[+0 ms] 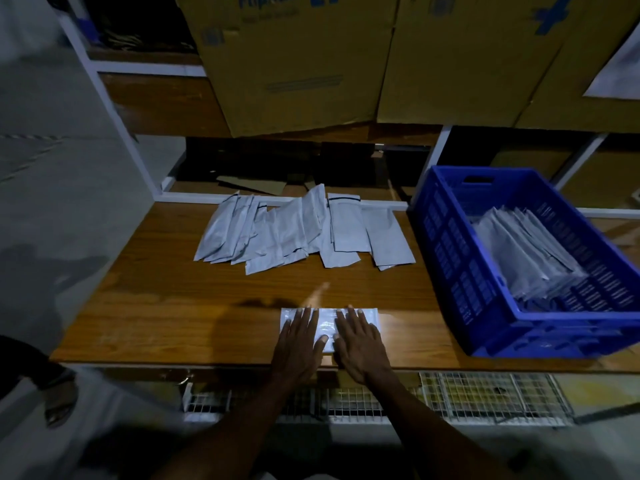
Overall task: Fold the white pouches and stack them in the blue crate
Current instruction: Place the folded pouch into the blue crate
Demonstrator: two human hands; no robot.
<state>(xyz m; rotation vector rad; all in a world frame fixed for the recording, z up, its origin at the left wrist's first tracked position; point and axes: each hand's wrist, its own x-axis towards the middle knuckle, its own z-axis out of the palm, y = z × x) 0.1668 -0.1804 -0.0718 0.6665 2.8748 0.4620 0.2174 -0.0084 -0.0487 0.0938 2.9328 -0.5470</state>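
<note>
One white pouch [327, 323] lies flat at the near edge of the wooden table [173, 299]. My left hand [299, 344] and my right hand [358, 344] both press on it with straight, spread fingers, side by side. A loose pile of white pouches [298, 230] lies fanned out at the far middle of the table. The blue crate [460, 271] stands on the right of the table and holds a stack of folded pouches [523, 258] leaning inside it.
Large cardboard boxes [311, 64] sit on a shelf above the table's far side. A white metal rack frame [114, 109] rises at the left. A wire mesh rack [450, 393] runs below the near edge. A person's foot in a sandal [59, 396] shows at the lower left.
</note>
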